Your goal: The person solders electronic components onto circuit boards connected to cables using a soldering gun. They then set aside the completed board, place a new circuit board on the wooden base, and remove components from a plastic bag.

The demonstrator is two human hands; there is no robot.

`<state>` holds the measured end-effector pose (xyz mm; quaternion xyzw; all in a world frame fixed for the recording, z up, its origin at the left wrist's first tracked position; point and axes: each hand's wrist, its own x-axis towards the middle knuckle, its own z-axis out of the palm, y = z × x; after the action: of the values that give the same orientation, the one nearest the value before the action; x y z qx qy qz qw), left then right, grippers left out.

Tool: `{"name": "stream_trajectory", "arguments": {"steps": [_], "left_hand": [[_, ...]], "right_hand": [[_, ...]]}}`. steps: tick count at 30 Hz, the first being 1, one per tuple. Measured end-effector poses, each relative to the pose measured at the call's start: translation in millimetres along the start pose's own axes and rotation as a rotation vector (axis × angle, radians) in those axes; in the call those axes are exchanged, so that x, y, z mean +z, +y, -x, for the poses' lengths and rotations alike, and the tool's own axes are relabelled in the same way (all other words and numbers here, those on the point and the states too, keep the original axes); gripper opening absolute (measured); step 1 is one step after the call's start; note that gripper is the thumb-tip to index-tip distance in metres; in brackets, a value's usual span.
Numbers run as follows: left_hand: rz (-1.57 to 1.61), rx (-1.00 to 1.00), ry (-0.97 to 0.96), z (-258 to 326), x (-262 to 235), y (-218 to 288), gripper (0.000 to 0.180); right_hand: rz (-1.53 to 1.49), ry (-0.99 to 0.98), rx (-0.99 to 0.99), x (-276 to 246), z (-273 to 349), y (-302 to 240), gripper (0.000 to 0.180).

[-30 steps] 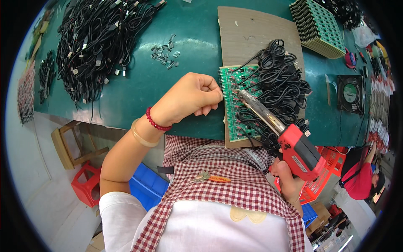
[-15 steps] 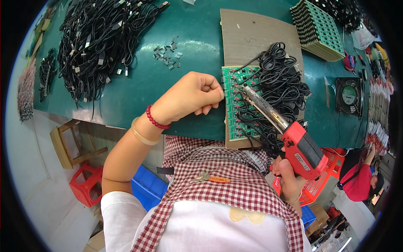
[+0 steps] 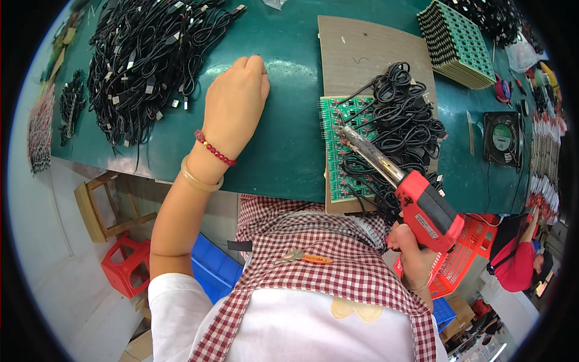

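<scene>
Soldering gun [image 3: 416, 196]: red pistol-shaped plastic body with a long dull metal barrel, held in the right hand [image 3: 410, 256] at the near edge of the green circuit panel [image 3: 338, 151]. Long axis runs from the grip at the panel's near right corner up and leftward; the tip rests over the panel's middle. The fingers are wrapped shut around the handle.

Listed left to right, each placed from the green circuit panel:

- Heap of black cables [image 3: 145, 54], far left of the panel; glossy leads with small pale plug ends, tangled.
- Left hand [image 3: 235, 102], left of the panel and well apart from it, nearer the cable heap. Palm down on the bare teal tabletop [image 3: 289, 133]; fingers held together and curled, tips at a small dark item too small to identify. A red bead bracelet and a pale bangle sit on the wrist.
- Green circuit panel itself: flat, rigid, gridded with small parts, lying on a brown board [image 3: 368, 48].
- Bundle of black wires [image 3: 404, 133], lying on the panel's right half; matte, looped.
- Stack of green boards [image 3: 455, 42], beyond and right of the panel.
- Small black fan [image 3: 503, 139], right of the panel, square frame.

The right hand is much the nearer to the panel.
</scene>
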<state>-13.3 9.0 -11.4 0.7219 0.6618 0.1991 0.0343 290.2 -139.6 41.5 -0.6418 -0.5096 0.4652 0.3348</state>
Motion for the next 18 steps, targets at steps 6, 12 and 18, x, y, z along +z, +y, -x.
{"name": "stream_trajectory", "arguments": {"steps": [6, 12, 18], "left_hand": [[0.195, -0.011, 0.107, 6.2, -11.0, 8.2, 0.005], [0.584, -0.097, 0.046, 18.4, -25.7, 26.6, 0.007], [0.326, -0.01, 0.112, 15.2, -9.4, 4.5, 0.005]], "right_hand": [[0.059, -0.136, 0.061, -8.4, -0.4, 3.1, 0.032], [-0.166, 0.032, 0.043, 2.0, 0.3, -17.3, 0.023], [0.014, -0.04, 0.011, -2.9, 0.2, -4.9, 0.031]]}}
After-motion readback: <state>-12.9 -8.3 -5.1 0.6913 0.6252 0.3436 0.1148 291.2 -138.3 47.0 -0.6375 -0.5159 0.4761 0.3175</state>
